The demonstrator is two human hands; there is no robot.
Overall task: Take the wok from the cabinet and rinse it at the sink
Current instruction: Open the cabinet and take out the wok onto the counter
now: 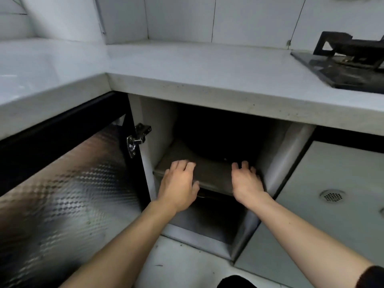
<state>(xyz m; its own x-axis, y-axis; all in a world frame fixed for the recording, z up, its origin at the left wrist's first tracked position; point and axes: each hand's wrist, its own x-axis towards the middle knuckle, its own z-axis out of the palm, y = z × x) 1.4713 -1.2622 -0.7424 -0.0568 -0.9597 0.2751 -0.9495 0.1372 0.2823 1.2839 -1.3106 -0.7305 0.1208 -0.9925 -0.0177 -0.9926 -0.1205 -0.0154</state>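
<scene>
A person's two bare arms reach down and forward into an open cabinet under a pale worktop. The door, patterned with a metallic weave, hangs swung wide at 9 o'clock on its hinge — out of the way, so both arms have room.

The wok sits far back on the upper shelf, at 12 o'clock from the hands: a dark round bowl, mostly lost in shadow. Its handle cannot be made out.

The left hand lies palm down over the shelf's front edge, fingers straight and loosely spread. The right hand mirrors it at 3 o'clock, fingers relaxed and apart. Neither touches the wok; they frame it on both sides, probably because a wide, heavy pan lifts more surely by two hands.

A stove stands on the worktop at 2 o'clock. No sink is in view — the rinsing lies ahead.
</scene>
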